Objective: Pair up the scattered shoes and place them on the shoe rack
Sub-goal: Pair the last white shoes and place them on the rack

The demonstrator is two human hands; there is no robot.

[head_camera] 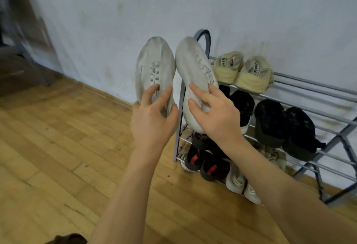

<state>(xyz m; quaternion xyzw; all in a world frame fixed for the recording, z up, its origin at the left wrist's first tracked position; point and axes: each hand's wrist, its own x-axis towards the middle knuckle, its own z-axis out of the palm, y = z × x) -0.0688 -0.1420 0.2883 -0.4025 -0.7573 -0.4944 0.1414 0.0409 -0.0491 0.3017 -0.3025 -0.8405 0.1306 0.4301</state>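
Observation:
I hold two matching pale grey-white shoes side by side in the air, toes pointing up and away, just left of the rack's top end. My left hand (pixel 152 116) grips the heel of the left grey shoe (pixel 152 66). My right hand (pixel 214 116) grips the heel of the right grey shoe (pixel 193 66). The metal shoe rack (pixel 313 87) stands against the wall to the right. A cream pair (pixel 243 70) sits on its top shelf, with bare bars to that pair's right.
Black shoes (pixel 284 126) fill the middle shelf. Black-and-red shoes (pixel 204 162) and white shoes (pixel 237 182) sit low on the rack. The wooden floor (pixel 58 147) spreads to the left. A dark metal frame (pixel 23 47) stands at far left. The white wall (pixel 193 2) is behind.

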